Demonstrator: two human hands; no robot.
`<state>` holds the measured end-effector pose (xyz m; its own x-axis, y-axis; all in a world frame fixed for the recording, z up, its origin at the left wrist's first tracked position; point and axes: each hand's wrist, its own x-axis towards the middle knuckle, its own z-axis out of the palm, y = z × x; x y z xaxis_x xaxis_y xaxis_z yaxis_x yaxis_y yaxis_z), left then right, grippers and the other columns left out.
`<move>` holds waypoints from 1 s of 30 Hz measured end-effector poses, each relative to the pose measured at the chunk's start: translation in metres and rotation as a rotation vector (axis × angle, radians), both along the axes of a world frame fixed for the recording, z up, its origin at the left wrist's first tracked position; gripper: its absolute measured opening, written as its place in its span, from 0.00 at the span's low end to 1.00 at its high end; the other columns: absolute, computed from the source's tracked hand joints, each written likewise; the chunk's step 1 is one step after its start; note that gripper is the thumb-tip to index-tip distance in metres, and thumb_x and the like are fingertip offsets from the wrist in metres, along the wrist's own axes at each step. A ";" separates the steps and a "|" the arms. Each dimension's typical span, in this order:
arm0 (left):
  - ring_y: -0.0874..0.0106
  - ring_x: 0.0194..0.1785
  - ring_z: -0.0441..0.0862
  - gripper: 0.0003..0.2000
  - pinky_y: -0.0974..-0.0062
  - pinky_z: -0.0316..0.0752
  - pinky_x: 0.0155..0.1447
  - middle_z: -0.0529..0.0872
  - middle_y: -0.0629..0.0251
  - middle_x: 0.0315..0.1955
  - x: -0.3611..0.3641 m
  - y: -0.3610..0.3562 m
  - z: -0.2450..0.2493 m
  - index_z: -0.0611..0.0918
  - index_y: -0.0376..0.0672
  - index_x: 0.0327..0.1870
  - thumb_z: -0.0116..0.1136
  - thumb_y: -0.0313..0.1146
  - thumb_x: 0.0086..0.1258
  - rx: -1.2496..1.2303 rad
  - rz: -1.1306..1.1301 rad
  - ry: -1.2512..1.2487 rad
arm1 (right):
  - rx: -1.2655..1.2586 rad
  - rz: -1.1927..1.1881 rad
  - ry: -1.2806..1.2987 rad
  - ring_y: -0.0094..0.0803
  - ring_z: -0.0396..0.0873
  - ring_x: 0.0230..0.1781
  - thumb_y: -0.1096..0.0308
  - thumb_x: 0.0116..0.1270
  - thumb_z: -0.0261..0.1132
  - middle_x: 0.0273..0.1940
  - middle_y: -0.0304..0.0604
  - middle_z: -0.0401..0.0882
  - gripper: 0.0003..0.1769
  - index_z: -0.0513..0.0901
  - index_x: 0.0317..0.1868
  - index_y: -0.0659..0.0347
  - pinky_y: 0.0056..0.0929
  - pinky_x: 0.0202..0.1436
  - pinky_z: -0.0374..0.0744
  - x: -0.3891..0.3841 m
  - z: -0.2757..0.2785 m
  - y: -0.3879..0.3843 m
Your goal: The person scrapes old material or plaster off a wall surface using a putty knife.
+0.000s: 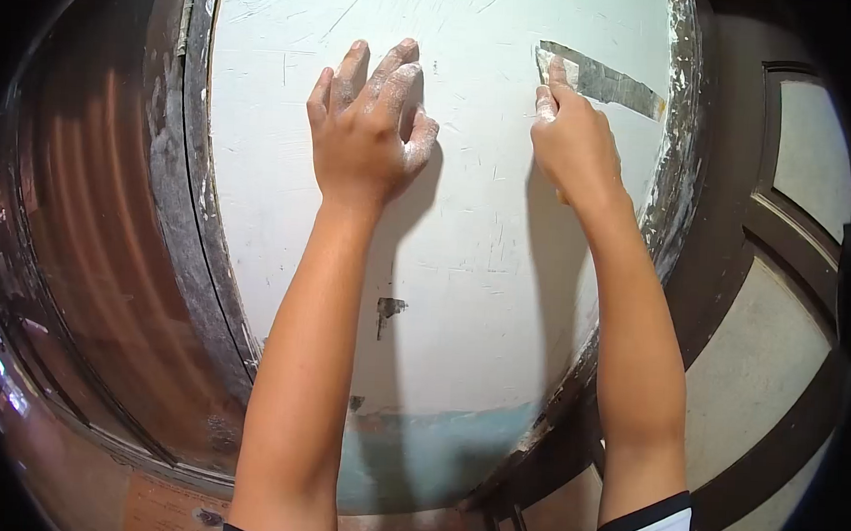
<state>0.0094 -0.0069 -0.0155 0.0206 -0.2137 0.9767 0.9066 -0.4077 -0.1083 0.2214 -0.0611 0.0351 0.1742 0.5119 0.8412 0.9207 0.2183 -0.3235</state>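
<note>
A white painted panel (474,230) in a worn dark frame fills the middle of the view, covered in scratches. On its upper left part rests my left hand (367,130), open, fingers spread and dusted with white powder. At the upper right my right hand (580,144) is closed around a putty knife (543,64), its index finger pressed along the blade. Most of the handle is hidden in the palm. The blade lies against the panel at the left end of a bare grey strip (609,82) where the white coat is gone.
Flaked paint marks the frame's right edge (677,115); a hinge (185,22) sits on the left. A dark bare patch (388,309) and a light blue band (446,442) show lower on the panel. To the right stands a brown panelled door (797,234), to the left a brown glossy surface (97,185).
</note>
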 end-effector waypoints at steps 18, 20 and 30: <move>0.61 0.82 0.69 0.22 0.49 0.55 0.84 0.83 0.86 0.73 0.000 0.000 0.000 0.86 0.55 0.61 0.66 0.36 0.63 -0.007 -0.013 0.001 | 0.054 -0.046 -0.064 0.54 0.87 0.31 0.57 0.86 0.49 0.48 0.60 0.90 0.31 0.65 0.85 0.52 0.50 0.45 0.85 -0.001 0.007 0.000; 0.60 0.82 0.69 0.21 0.49 0.55 0.84 0.83 0.85 0.73 0.000 0.000 0.001 0.86 0.55 0.61 0.66 0.36 0.63 -0.009 -0.009 0.001 | 0.002 -0.069 -0.077 0.58 0.87 0.44 0.57 0.85 0.50 0.50 0.61 0.90 0.32 0.64 0.85 0.49 0.54 0.54 0.84 0.002 0.001 -0.002; 0.59 0.81 0.70 0.21 0.50 0.56 0.84 0.82 0.86 0.73 0.001 -0.002 0.000 0.86 0.54 0.59 0.66 0.35 0.62 -0.005 0.004 -0.007 | -0.038 -0.093 -0.103 0.63 0.88 0.51 0.57 0.84 0.52 0.47 0.62 0.91 0.30 0.68 0.83 0.48 0.61 0.59 0.82 0.005 -0.018 -0.004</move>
